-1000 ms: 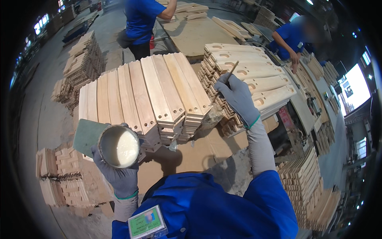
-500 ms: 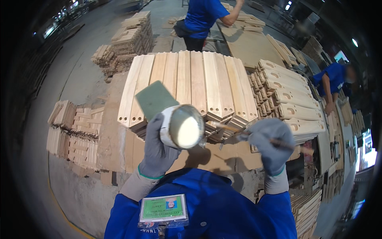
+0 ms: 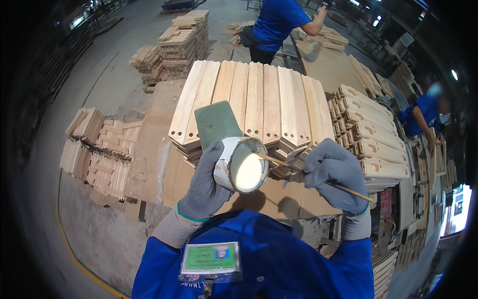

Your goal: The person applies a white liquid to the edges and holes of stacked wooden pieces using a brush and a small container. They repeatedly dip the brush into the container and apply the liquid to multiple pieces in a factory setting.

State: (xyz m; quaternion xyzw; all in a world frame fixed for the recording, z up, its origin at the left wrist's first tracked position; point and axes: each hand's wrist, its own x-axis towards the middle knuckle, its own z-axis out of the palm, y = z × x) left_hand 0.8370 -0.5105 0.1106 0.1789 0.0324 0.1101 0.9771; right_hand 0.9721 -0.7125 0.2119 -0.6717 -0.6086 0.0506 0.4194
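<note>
Where the person's blue shirt [image 3: 298,259] fills the lower edge, a badge in a clear holder [image 3: 211,259] lies on the chest, its card mostly green. Just beyond it are the two hands, both in grey gloves with green-edged cuffs. The left hand [image 3: 201,179] is wrapped around the side of a white cup [image 3: 226,162], which is tipped so that its mouth faces the person and shows a creamy liquid [image 3: 246,172]. A flat green pad [image 3: 216,122] sticks up behind the cup; how it is held is hidden. The right hand [image 3: 331,174] is closed around a thin wooden stick [image 3: 281,163], whose tip is at the cup's mouth; whether it touches the liquid, I cannot tell.

Beyond the hands, pale boards [image 3: 254,99] lie side by side in a layered pile, with small round holes at their near ends. To their right is a stack of wooden pieces with oval slots [image 3: 371,132]; to the left, low piles of wood [image 3: 102,154] sit near the floor [image 3: 124,239]. Farther off are a taller wood stack [image 3: 184,45], a counter [image 3: 323,62] and two co-workers in blue.
</note>
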